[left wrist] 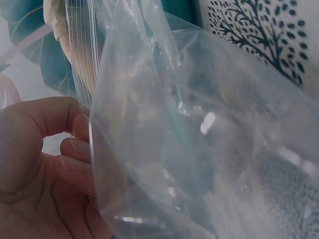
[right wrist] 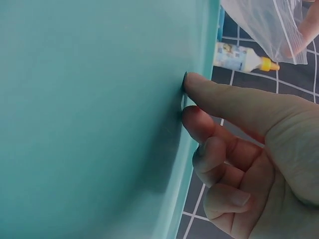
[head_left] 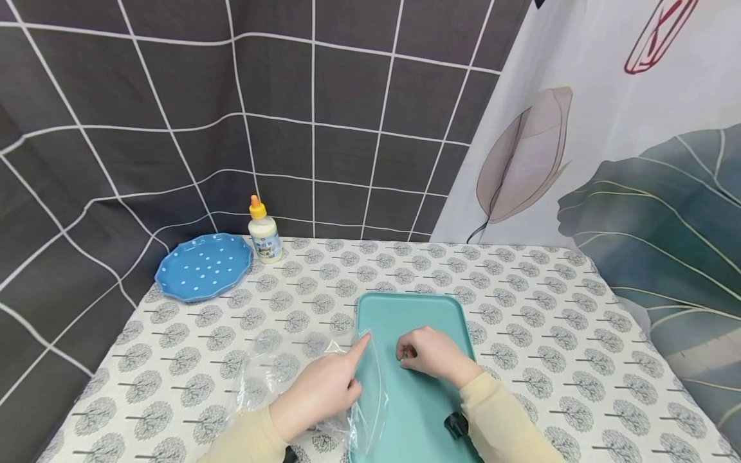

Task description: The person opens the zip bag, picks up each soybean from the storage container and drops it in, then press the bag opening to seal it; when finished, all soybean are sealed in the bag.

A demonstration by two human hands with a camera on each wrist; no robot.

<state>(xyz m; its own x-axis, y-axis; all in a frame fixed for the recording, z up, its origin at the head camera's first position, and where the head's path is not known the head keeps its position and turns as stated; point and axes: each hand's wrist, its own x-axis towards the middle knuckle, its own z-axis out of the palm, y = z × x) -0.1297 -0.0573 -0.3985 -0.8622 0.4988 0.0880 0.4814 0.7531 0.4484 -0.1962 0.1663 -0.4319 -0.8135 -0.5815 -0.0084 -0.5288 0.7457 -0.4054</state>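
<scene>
From the head camera, the left hand (head_left: 321, 389) grips a clear plastic bag (head_left: 301, 379), forefinger stretched out along the bag's upper edge; the bag lies partly on the tablecloth (head_left: 550, 308) and partly over the left rim of a teal tray (head_left: 417, 411). The right hand (head_left: 431, 352) rests on the tray with fingers curled, thumb and forefinger tips together; whether they pinch anything I cannot tell. At the back stand a blue dotted plate (head_left: 202, 267) and a small bottle (head_left: 264, 233) with an orange cap; its label is too small to read.

From the left wrist, the bag (left wrist: 199, 139) fills the view, its zip strip near the curled fingers (left wrist: 75, 149).

From the right wrist, thumb and forefinger (right wrist: 209, 129) touch the tray (right wrist: 89, 119). The bottle (right wrist: 241, 59) shows a picture label, unreadable.
</scene>
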